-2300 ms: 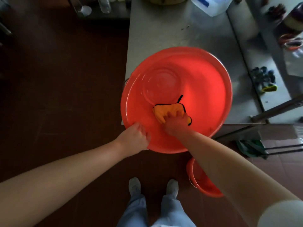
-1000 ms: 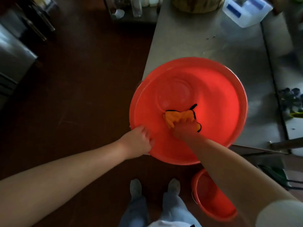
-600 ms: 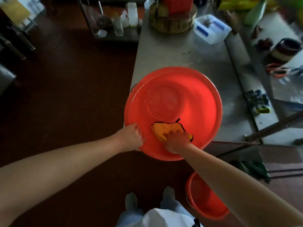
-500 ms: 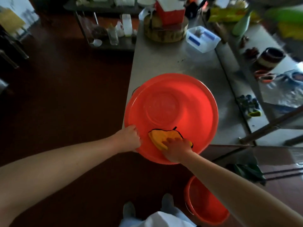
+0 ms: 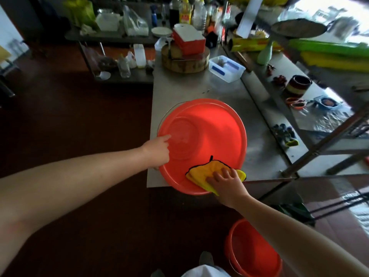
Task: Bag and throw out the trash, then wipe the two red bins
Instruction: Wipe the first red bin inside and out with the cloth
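Note:
A large red bin [image 5: 219, 132] stands on the near end of a steel table [image 5: 189, 88], its near edge past the table's corner. My left hand [image 5: 157, 150] holds its left rim, with the forefinger pointing into the bin. My right hand [image 5: 227, 182] presses a yellow cloth [image 5: 201, 172] with spread fingers on the bin's near rim; the cloth hangs partly over the edge. A second, smaller red bin [image 5: 251, 252] sits on the floor at the lower right, next to my feet.
Farther along the table are a round wooden block [image 5: 185, 60] with a red and white box on it and a white plastic container [image 5: 226, 68]. A steel shelf [image 5: 299, 116] with small items runs along the right. Dark floor lies to the left.
My right hand slid the cloth from the bin's inner wall out to the near right rim. My left hand shifted farther up the left rim. The view tilted up the table.

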Action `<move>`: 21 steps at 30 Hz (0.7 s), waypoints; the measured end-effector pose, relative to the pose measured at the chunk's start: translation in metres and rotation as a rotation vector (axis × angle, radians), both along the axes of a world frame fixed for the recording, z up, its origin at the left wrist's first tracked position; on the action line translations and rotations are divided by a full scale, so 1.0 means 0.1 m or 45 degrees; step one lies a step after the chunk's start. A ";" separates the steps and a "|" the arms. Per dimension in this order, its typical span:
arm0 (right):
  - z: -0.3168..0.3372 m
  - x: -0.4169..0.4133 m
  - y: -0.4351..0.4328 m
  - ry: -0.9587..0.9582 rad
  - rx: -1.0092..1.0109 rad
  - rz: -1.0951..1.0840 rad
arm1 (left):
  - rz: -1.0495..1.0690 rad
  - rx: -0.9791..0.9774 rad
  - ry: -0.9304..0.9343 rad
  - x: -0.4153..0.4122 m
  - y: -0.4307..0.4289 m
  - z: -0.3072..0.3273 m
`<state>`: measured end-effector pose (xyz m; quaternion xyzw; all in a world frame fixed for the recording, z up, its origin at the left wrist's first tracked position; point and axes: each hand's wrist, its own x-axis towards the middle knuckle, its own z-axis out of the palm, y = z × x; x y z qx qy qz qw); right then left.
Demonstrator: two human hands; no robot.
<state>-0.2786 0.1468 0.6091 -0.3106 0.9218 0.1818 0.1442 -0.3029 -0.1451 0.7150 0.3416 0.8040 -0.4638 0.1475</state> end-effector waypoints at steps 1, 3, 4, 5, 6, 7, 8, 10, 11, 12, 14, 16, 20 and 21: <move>0.00 -0.02 -0.03 0.004 0.012 -0.015 | -0.005 0.015 0.014 0.00 -0.02 -0.01; -0.02 -0.03 -0.11 0.003 0.044 -0.010 | -0.012 0.019 0.045 0.02 -0.08 -0.04; -0.03 -0.04 -0.14 -0.003 0.058 0.000 | -0.021 0.017 0.063 0.03 -0.10 -0.05; -0.05 -0.04 -0.18 -0.005 0.066 0.017 | -0.023 0.019 0.083 0.04 -0.14 -0.06; -0.06 -0.04 -0.23 -0.005 0.068 0.038 | -0.020 0.015 0.105 0.05 -0.18 -0.07; -0.07 -0.04 -0.28 -0.011 0.072 0.061 | -0.003 0.005 0.127 0.06 -0.21 -0.08; -0.08 -0.04 -0.32 -0.021 0.076 0.083 | 0.030 -0.002 0.144 0.08 -0.22 -0.09; -0.09 -0.06 -0.43 -0.030 0.063 0.129 | 0.138 -0.012 0.142 0.15 -0.19 -0.17; -0.09 -0.07 -0.48 -0.033 0.044 0.139 | 0.181 -0.010 0.127 0.20 -0.15 -0.26; -0.07 -0.08 -0.52 -0.037 0.017 0.137 | 0.209 0.011 0.109 0.25 -0.09 -0.37; -0.04 -0.10 -0.62 -0.037 -0.049 0.111 | 0.300 0.160 0.072 0.34 0.07 -0.62; -0.01 -0.12 -0.67 -0.030 -0.097 0.056 | 0.386 0.395 0.047 0.39 0.24 -0.82; -0.03 -0.18 -0.56 -0.031 -0.097 -0.019 | 0.308 0.691 0.091 0.40 0.32 -1.00; -0.02 -0.23 -0.49 -0.019 -0.067 -0.009 | 0.277 0.704 0.104 0.37 0.27 -1.01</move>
